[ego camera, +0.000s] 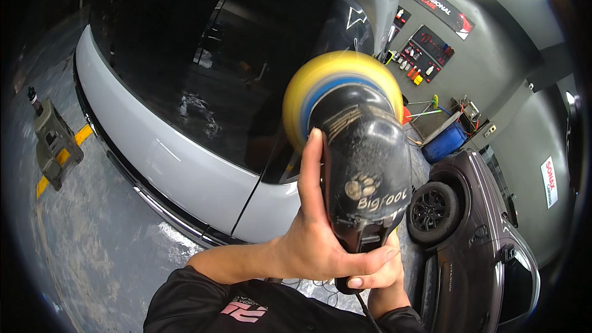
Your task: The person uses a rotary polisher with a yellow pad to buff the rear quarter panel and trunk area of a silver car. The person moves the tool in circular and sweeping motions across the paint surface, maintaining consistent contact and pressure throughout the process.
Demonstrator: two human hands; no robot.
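A black Bigfoot polisher [370,162] is held up before me by both hands. My left hand [319,236] wraps its rear body, one finger stretched along the side towards the head. My right hand [391,268] is at the rear grip, largely hidden behind the left hand and the tool. The round yellow foam pad [340,62] on a blue backing looks blurred at its rim. Behind the pad is the dark window glass [152,74] of a light grey car [185,162]; whether pad and car touch, I cannot tell. A power cord [365,310] runs down from the handle.
A plastic step stool [53,143] with a bottle [34,101] on it stands on the floor at left. To the right is a dark parked pickup [462,249]. Beyond are a blue barrel [444,141], a cart and a wall rack [425,53] of bottles. Loose cord lies by my feet.
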